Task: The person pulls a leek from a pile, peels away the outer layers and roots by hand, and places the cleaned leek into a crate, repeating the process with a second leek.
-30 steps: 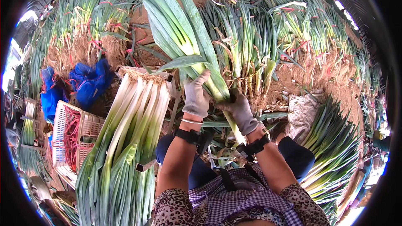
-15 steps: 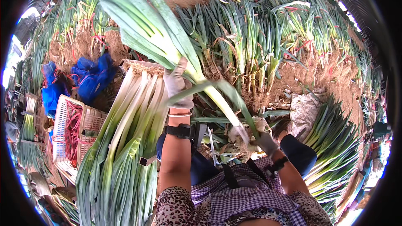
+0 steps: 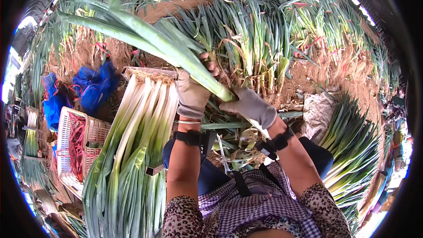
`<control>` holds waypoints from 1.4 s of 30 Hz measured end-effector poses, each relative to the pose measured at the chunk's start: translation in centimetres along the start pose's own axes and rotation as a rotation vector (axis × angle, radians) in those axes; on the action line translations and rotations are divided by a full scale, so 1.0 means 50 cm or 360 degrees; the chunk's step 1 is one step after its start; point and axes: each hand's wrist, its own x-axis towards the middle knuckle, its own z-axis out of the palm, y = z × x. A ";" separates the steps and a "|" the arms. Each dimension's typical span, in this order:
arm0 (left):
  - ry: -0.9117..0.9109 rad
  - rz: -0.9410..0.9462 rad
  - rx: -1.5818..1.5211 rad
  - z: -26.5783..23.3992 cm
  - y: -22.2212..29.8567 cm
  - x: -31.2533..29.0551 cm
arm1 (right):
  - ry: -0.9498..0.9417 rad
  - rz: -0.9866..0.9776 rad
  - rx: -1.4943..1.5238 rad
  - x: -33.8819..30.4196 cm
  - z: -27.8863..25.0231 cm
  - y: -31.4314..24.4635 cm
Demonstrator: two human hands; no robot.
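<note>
A large green leek [image 3: 163, 44] slants from the upper left down to my hands in front of me. My left hand [image 3: 194, 90], in a pale glove with bare fingertips, is wrapped round the leek where the leaves join. My right hand [image 3: 251, 105], gloved in grey, pinches the lower end of a broad outer leaf; its fingertips are partly hidden. A bit of white stalk shows beneath the right wrist. To the left, trimmed leeks [image 3: 139, 119] lie side by side, their roots against a board [image 3: 150, 71] at the far end.
A white plastic basket [image 3: 66, 123] with red ties [image 3: 77, 145] stands left, near blue netting [image 3: 96, 81]. Bundled leeks [image 3: 251, 44] with roots stand across the back. More leeks [image 3: 352, 150] are piled right, by a pale sack [image 3: 318, 112]. Leaf scraps lie below my hands.
My right hand has moved up and left from the leek's root end to near my left hand. The leek's leafy top has swung lower and to the left.
</note>
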 end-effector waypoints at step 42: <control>0.0773 0.0188 0.0504 -0.030 -0.055 -0.007 | 0.0719 0.0032 0.0486 -0.113 -0.033 0.221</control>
